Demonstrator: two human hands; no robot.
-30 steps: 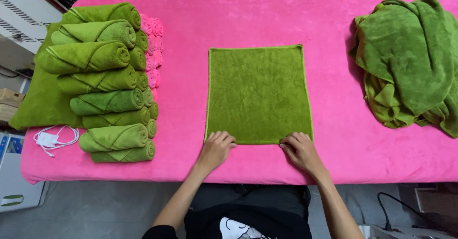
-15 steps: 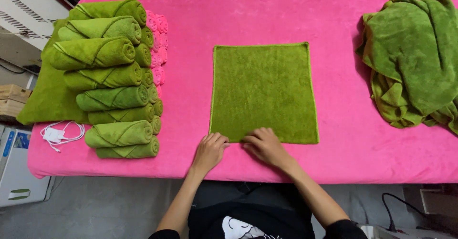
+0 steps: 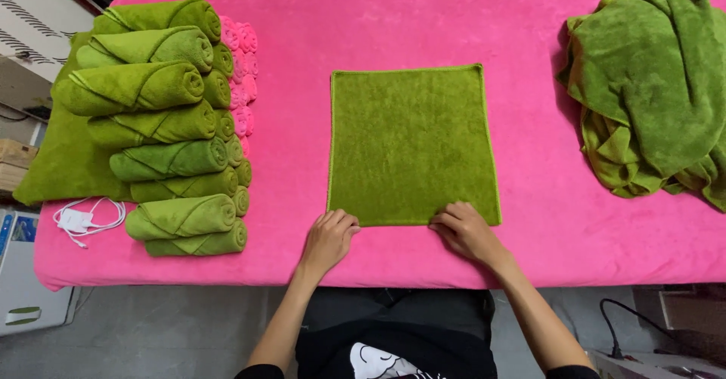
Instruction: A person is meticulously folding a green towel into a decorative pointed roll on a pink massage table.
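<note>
Pressing the towel's [image 3: 412, 143] near edge at six o'clock, left hand [image 3: 327, 239] and right hand [image 3: 465, 231] lie flat, fingers loosely open, gripping nothing; uneven pulling could skew it on the tabletop [image 3: 423, 16].

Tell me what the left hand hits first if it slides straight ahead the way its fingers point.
The left hand points up and slightly right, its fingertips at the near edge of the flat green towel. Going straight on, it would probably meet that towel first, near its left corner.
</note>
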